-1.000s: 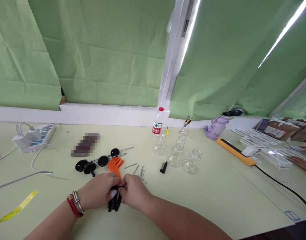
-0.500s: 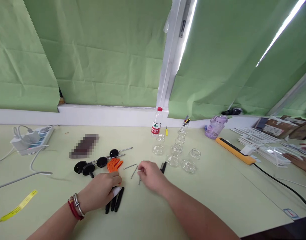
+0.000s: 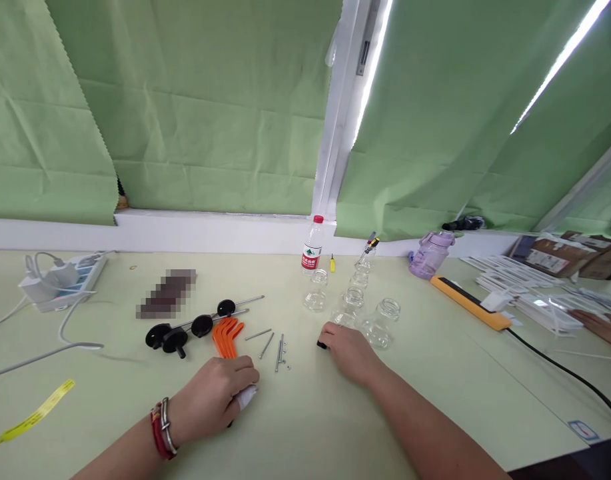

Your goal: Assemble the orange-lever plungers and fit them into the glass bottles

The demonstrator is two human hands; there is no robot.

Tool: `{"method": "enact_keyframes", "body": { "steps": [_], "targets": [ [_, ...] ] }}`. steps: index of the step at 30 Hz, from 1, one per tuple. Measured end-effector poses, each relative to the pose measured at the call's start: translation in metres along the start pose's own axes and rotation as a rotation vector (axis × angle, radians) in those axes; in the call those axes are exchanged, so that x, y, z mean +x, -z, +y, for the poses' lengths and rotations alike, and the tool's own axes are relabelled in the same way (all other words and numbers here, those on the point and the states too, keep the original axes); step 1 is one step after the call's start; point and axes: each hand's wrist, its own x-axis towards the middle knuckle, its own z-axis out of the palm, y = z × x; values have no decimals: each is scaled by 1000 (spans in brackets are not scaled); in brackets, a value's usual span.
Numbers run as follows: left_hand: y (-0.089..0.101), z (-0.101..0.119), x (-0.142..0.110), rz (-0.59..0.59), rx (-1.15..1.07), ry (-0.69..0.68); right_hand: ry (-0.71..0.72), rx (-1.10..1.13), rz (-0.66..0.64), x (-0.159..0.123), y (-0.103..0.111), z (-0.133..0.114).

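Two hands now apart: the right hand (image 3: 349,351) has left the black sticks and the pins (image 3: 279,352) and come down on the small black clip (image 3: 322,344), fingers closing over it, grip not confirmed. The left hand (image 3: 216,404) has slid nearer along the table (image 3: 435,400) and covers the black sticks (image 3: 230,423), curled over them with only a tip showing; cannot tell if it clamps them. Judging by that, work shifts from sticks to clip. Jars (image 3: 380,323) stand just beyond the clip, touching distance for knuckles, so little room that way. Pins lie left of the clip, orange pieces (image 3: 226,335) and wheels (image 3: 178,335) further left. Near side of the clip is open table; its edge is well off to the right.
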Motion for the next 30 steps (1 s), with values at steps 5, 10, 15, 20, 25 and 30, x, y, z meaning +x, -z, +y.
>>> {"method": "enact_keyframes", "body": {
  "steps": [5,10,15,20,25,30],
  "targets": [
    [-2,3,0,9,-8,-4,80,-64,16,-7,-3,-2],
    [-3,5,1,16,-15,-11,163,-143,8,-16,-4,-13],
    [-4,6,3,26,-48,-24,241,-147,-37,-24,0,-34],
    [-4,8,1,50,-133,-12,338,-22,-133,-27,0,-59],
    [-7,15,4,25,-292,49,302,602,-100,-26,-7,-79],
    [-11,26,11,44,-463,75,130,1264,-122,-19,-17,-88]
  ]
}}
